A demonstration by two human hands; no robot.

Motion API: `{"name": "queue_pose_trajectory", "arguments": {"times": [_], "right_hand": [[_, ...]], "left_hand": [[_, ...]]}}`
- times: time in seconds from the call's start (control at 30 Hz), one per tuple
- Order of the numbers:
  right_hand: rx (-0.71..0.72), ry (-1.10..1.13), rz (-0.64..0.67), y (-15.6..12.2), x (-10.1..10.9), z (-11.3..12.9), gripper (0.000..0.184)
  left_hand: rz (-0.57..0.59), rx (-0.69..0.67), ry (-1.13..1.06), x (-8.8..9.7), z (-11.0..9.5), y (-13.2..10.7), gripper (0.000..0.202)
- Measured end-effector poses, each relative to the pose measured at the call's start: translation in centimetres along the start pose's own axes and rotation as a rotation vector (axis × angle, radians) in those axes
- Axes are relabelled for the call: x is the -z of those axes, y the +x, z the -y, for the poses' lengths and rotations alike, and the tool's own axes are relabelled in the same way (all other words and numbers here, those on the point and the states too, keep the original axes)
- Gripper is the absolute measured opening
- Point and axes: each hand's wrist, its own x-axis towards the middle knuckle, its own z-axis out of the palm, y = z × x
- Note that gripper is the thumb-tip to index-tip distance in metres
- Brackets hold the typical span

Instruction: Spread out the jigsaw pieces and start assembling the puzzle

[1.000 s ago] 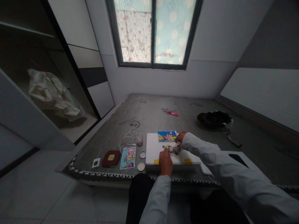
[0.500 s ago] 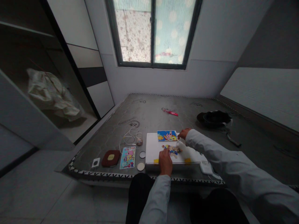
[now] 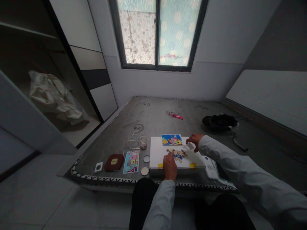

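A white board point(image 3: 158, 153) lies near the front edge of a grey mattress point(image 3: 155, 118). On it sits a partly joined colourful puzzle point(image 3: 177, 154) and, at its far edge, a blue cartoon picture card point(image 3: 171, 139). My left hand point(image 3: 169, 165) rests on the board with a fingertip pressed on the puzzle's left side. My right hand point(image 3: 194, 140) hovers over the board's right far corner, fingers curled on a small pale object I cannot make out.
Left of the board lie a cartoon card point(image 3: 131, 162), two round lids point(image 3: 145, 171), a brown case point(image 3: 114, 162), a white cable point(image 3: 133, 140) and a small white square. A red wrapper point(image 3: 175, 115) and black bundle point(image 3: 219, 122) lie farther back. A white charger point(image 3: 211, 171) sits at right.
My right hand has drawn away from the puzzle to the right, carrying a small pale object. My left hand has stayed on the puzzle.
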Motion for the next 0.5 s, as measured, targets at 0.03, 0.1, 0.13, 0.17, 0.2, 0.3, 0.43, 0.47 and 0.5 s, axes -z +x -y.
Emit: {"name": "queue_pose_trajectory", "arguments": {"times": [0.03, 0.1, 0.13, 0.17, 0.2, 0.3, 0.43, 0.47, 0.5], "right_hand": [[-0.007, 0.016, -0.015, -0.4, -0.3, -0.2, 0.073], [-0.035, 0.076, -0.078, -1.3, -1.1, -0.7, 0.072], [-0.051, 0.123, -0.125, -1.8, -1.6, -1.1, 0.071], [-0.058, 0.184, -0.183, -2.3, -2.2, -1.4, 0.070], [-0.056, 0.263, -0.246, -2.7, -2.9, -1.7, 0.069], [-0.053, 0.613, -0.390, -3.7, -5.2, -2.2, 0.074], [-0.105, 1.136, -0.428, -4.3, -8.1, -1.4, 0.086], [-0.089, 1.244, -0.427, -4.4, -8.7, -1.1, 0.090], [-0.068, 1.332, -0.426, -4.5, -9.1, -0.9, 0.093]], "left_hand": [[-0.002, 0.004, -0.002, 0.1, -0.1, 0.0, 0.038], [-0.001, 0.006, -0.010, 0.2, -0.3, -0.1, 0.039], [0.002, 0.006, -0.016, 0.2, -0.4, -0.1, 0.039], [0.006, 0.005, -0.022, 0.3, -0.4, -0.1, 0.040], [0.011, 0.006, -0.026, 0.3, -0.5, -0.1, 0.040], [0.023, 0.021, -0.031, 0.4, -0.6, 0.0, 0.040], [0.018, 0.034, -0.042, 0.4, -0.7, 0.0, 0.040], [0.013, 0.034, -0.045, 0.4, -0.7, 0.0, 0.040], [0.008, 0.033, -0.046, 0.3, -0.7, -0.1, 0.040]]}}
